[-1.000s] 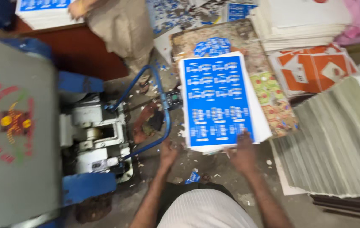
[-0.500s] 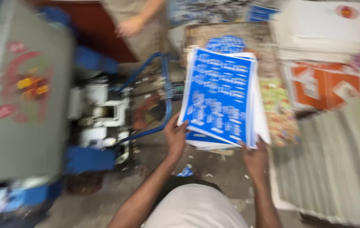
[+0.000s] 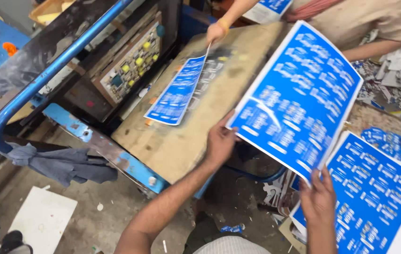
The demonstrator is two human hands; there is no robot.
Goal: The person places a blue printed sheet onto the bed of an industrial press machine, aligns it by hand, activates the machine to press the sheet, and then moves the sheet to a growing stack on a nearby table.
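Left hand [image 3: 220, 141] grips the lower-left edge of a blue printed sheet [image 3: 299, 99], fingers curled over the margin and thumb beneath, pinching it. Right hand [image 3: 319, 200] holds the same sheet at its bottom corner, fingers closed on the edge. The sheet is lifted clear between the two grips and tilted, its far end rising up and away from the hands, over the near end of a worn board [image 3: 200, 117].

Below and to the right of the right hand lies a stack [image 3: 374, 197] of like blue sheets, the top one flat and uncovered. Beyond the left hand, on the board, a second blue sheet [image 3: 177, 91] lies at a slant; a co-worker's hand [image 3: 216, 32] pinches its far corner. Left of the board stands a press with a die plate [image 3: 132, 63] studded with yellow and green pads, and a blue bar [image 3: 45, 80] runs across in front of it. A grey rag [image 3: 64, 162] hangs over the frame, well left of the left hand. Paper offcuts litter the floor beneath the hands.

Judgement on progress: one sheet is off the stack and in the air, not yet laid down; one sheet already sits on the board in the co-worker's hold. The stack appears still thick, so most of the sheets look to be left. Whether any sheet here has been cut cannot be told.
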